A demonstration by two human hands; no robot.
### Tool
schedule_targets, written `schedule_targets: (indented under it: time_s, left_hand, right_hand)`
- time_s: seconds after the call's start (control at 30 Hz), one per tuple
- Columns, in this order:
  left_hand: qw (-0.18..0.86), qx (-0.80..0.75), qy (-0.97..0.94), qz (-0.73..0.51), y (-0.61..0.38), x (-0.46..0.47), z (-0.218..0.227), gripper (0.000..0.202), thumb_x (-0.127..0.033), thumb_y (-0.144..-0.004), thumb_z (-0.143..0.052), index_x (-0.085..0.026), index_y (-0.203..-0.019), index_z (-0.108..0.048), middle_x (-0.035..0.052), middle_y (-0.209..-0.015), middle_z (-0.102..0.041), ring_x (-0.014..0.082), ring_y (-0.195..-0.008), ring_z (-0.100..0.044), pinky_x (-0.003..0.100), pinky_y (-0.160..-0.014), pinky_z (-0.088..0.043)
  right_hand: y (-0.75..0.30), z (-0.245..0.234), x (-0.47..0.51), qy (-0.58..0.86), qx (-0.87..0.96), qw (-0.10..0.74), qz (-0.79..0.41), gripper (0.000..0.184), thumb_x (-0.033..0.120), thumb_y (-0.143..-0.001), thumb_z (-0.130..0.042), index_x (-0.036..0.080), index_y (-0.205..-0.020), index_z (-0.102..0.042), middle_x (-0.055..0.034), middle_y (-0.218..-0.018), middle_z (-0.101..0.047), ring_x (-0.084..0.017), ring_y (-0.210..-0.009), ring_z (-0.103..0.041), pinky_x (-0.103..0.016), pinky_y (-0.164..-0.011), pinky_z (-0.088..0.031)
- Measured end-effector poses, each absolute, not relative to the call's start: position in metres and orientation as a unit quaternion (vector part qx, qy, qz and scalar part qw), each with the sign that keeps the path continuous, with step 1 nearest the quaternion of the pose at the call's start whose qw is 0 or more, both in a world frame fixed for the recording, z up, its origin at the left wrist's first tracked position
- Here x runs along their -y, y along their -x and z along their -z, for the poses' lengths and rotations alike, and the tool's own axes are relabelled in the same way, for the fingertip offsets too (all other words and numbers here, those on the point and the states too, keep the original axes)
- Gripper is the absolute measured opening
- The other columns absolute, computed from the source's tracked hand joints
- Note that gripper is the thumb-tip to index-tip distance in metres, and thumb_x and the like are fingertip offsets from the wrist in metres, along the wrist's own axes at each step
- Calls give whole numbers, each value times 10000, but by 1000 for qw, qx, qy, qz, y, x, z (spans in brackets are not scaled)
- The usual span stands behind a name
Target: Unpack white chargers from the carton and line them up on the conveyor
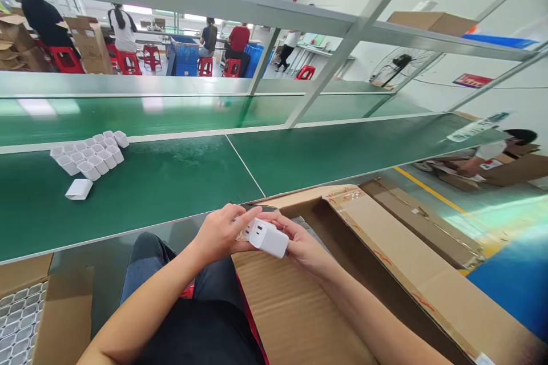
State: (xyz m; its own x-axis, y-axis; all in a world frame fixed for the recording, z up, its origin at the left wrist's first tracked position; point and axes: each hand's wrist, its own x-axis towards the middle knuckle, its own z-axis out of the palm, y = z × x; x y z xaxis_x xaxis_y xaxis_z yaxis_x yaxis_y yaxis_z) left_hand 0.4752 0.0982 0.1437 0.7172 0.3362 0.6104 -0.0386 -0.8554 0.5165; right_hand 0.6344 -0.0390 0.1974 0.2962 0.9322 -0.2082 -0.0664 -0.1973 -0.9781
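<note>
Just above the cardboard flap, my two hands meet around small white charger blocks. The nearest white charger block [270, 239] shows dark port slots on its end, and the fingers of my right hand [306, 245] are closed on its far side. Close beside it, my left hand [219, 234] grips a second white block [245, 230], mostly covered by my fingers. On the green bench to the left stand several white square shells [88, 154] in a tight cluster. One separate white shell [79, 189] lies on its side in front of them, its open end showing.
A large open carton [385, 251] stands against the bench at my right. Another carton [68, 308] at lower left holds rows of white shells. Metal shelf posts [325, 68] rise behind the green bench [171, 182]. A person [492, 154] bends over cardboard at far right.
</note>
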Motion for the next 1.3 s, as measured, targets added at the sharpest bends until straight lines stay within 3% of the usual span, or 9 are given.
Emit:
schedule_targets:
  time_s: [0.1,0.2,0.37,0.53,0.7,0.87,1.03,1.2,1.3]
  left_hand:
    - [299,-177,-861,-372,-450,-109,-138,560,-509,-881,-644,-249,-1353,-492,55,-1032,-624,206,-944,-633,341,-838,-552]
    - [331,-272,-817,-386,-409,-117,-131,476,-365,-890,-631,-218,-1301,-441,19,-960,-580,153,-788,-608,295,-740,-541]
    - [376,-351,-758,-401,-338,-113,-135,561,-123,-809,-539,-218,-1323,-337,9,-960,-531,107,-722,-572,215,-632,-493]
    - [390,-363,-737,-417,-291,-99,-157,636,-201,-833,-651,-251,-1372,-316,42,-1065,-567,131,-858,-623,265,-747,-533]
    - [271,-387,-748,-466,-270,-90,-173,692,-264,-814,-761,-278,-1388,-374,52,-1132,-668,166,-1018,-670,327,-906,-553]
    - [267,-347,-746,-502,-269,-83,-183,584,-247,-810,-780,-259,-1313,-485,81,-1197,-685,180,-1085,-667,299,-894,-568]
    - [292,-291,-743,-528,-275,-81,-190,539,-208,-810,-777,-262,-1283,-524,85,-1214,-675,205,-1148,-631,328,-937,-555]
    - [284,-279,-757,-519,-285,-77,-200,575,-224,-798,-792,-265,-1310,-533,48,-1159,-676,162,-1058,-640,264,-910,-537]
    - [264,-283,-770,-508,-289,-73,-206,628,-208,-783,-796,-258,-1349,-530,54,-1165,-663,164,-1041,-635,262,-898,-532]
  right_hand:
    - [-644,-204,3,637,407,497,-426,381,380,-741,-757,206,-1074,-689,-72,-1002,-735,-210,-851,-673,-304,-693,-527]
    - [-635,-211,-64,675,500,416,-349,328,302,-747,-672,188,-1054,-679,-45,-895,-717,-196,-775,-652,-294,-651,-509]
    - [-542,-212,-194,681,695,173,-152,313,234,-835,-609,186,-1135,-680,-68,-1106,-693,-198,-1001,-646,-282,-887,-486]
    - [-449,-195,-266,676,714,98,-153,339,250,-853,-637,119,-1165,-663,-187,-1247,-628,-291,-1114,-636,-334,-895,-489]
    - [-427,-192,-281,682,709,74,-164,465,356,-958,-532,107,-1351,-540,-225,-1329,-574,-337,-1212,-589,-417,-954,-485]
    - [-443,-219,-236,623,746,184,-150,571,395,-982,-499,178,-1500,-398,-157,-1480,-469,-325,-1352,-448,-457,-1053,-443]
    - [-464,-243,-130,391,751,458,-272,375,373,-975,-525,269,-1331,-584,-72,-1271,-644,-233,-1148,-614,-385,-914,-551]
    - [-475,-233,-61,317,770,466,-298,461,477,-904,-669,313,-1330,-603,-91,-1322,-621,-283,-1193,-602,-440,-998,-515]
    - [-476,-224,-51,331,761,484,-277,458,385,-895,-706,315,-1334,-597,-89,-1324,-618,-264,-1177,-615,-405,-995,-517]
